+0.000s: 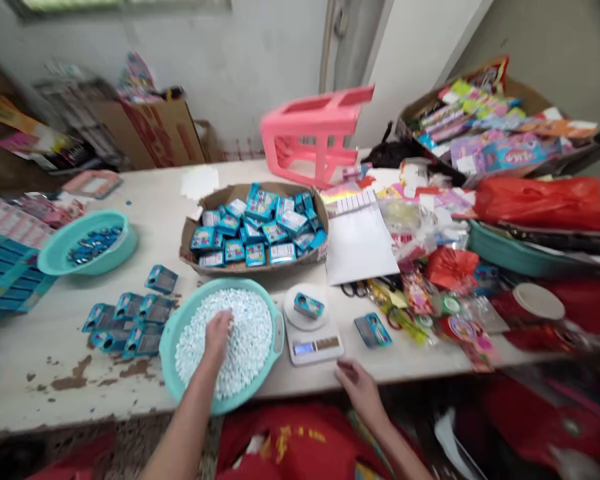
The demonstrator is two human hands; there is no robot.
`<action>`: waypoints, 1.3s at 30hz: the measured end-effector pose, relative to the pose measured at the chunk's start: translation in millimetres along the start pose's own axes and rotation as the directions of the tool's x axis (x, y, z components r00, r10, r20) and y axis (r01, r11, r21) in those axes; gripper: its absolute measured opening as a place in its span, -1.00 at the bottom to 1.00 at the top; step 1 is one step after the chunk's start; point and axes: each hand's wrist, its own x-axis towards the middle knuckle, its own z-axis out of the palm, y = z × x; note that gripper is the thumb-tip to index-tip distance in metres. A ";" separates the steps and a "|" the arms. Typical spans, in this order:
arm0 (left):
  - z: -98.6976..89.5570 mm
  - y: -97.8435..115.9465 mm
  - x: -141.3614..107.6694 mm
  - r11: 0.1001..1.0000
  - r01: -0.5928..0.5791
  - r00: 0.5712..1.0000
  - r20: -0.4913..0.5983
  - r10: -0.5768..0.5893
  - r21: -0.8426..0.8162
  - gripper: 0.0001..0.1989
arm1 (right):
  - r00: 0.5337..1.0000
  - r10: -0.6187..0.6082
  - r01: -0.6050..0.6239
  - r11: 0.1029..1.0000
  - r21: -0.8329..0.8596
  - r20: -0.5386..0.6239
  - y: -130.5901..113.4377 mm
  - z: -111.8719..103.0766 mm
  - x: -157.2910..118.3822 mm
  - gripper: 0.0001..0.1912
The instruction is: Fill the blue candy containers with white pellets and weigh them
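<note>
My left hand (219, 337) reaches into a turquoise basin (169, 347) of small white pellets (247, 327); its fingers are bent down at the pellets, and their tips are hidden. My right hand (357, 387) rests at the table's front edge, just right of a white scale (315, 345), fingers slightly apart and holding nothing. On the scale's round plate lies a blue packet (309, 305). Another blue packet (373, 330) lies on the table to the right of the scale. Several open-looking blue packets (143, 323) are grouped left of the basin.
Behind the basin stands a cardboard tray (253, 268) of blue packets. A smaller turquoise bowl (127, 243) is at the left. White paper (357, 247), scissors (354, 289) and mixed wrappers (417, 290) lie at the right. A pink stool (313, 127) lies at the back.
</note>
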 end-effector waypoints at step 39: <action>201.8 73.4 -4.1 0.790 0.071 0.992 0.129 0.010 -0.609 -0.55 | 0.983 0.137 -0.129 0.989 0.070 -0.120 31.4 -28.9 -11.4 -0.60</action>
